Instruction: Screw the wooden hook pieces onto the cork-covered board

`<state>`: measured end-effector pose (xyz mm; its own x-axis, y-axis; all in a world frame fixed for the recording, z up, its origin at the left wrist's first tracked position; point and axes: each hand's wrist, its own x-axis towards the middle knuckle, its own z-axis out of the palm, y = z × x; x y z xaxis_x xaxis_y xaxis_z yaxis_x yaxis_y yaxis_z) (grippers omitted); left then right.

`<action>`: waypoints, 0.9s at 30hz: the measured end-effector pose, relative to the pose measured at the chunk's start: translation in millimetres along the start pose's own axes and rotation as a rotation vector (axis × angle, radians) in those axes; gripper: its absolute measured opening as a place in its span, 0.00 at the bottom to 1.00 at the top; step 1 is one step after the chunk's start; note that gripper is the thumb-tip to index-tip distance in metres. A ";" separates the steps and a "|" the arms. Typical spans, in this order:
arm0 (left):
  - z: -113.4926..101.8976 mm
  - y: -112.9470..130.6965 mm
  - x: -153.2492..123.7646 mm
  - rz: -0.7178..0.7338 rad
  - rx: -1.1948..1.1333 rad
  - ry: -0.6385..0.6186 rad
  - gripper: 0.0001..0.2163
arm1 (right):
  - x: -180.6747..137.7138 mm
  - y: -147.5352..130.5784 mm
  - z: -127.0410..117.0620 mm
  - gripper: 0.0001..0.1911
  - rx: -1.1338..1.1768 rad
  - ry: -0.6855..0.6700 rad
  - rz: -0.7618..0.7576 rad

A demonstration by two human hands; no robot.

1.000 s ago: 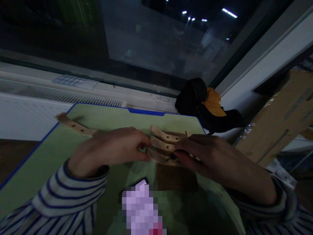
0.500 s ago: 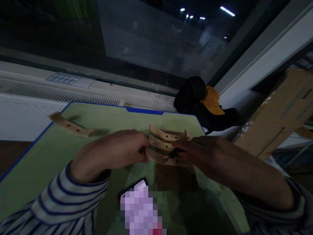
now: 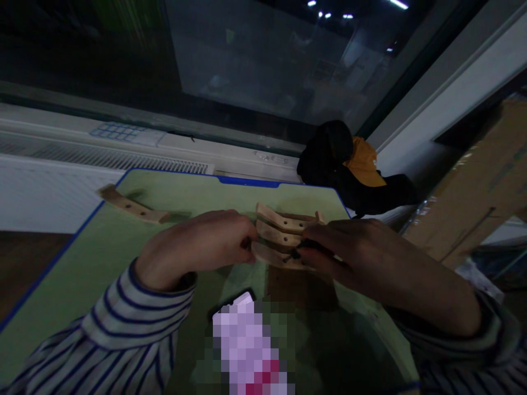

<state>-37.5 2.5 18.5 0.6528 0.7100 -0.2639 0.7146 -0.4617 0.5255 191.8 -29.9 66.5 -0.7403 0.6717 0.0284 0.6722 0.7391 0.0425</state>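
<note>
Near the middle of the frame, the left hand (image 3: 201, 247) pinches the left end of the stack of wooden slats (image 3: 280, 233), fingers pressed together on the lowest piece. Just right of it, the right hand (image 3: 370, 258) has its fingertips closed on a small dark fastener (image 3: 293, 254) set against that piece. Both rest over the green mat (image 3: 82, 258). Toward the left of the frame, well apart, lies a loose slat (image 3: 134, 206).
</note>
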 end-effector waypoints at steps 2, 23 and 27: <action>-1.3 1.8 -0.9 -0.016 0.006 0.009 0.08 | 0.7 1.3 3.9 0.11 0.062 0.036 -0.028; -0.7 2.5 -1.9 -0.056 0.019 0.001 0.08 | -9.9 2.5 31.9 0.15 0.227 0.290 -0.080; -5.0 10.2 -7.1 -0.077 0.089 0.025 0.08 | -9.2 1.4 39.3 0.14 0.213 0.335 -0.070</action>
<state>-36.1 -4.6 29.8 0.5898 0.7574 -0.2801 0.7824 -0.4501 0.4305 199.8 -33.0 27.1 -0.7220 0.5919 0.3582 0.5808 0.7999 -0.1512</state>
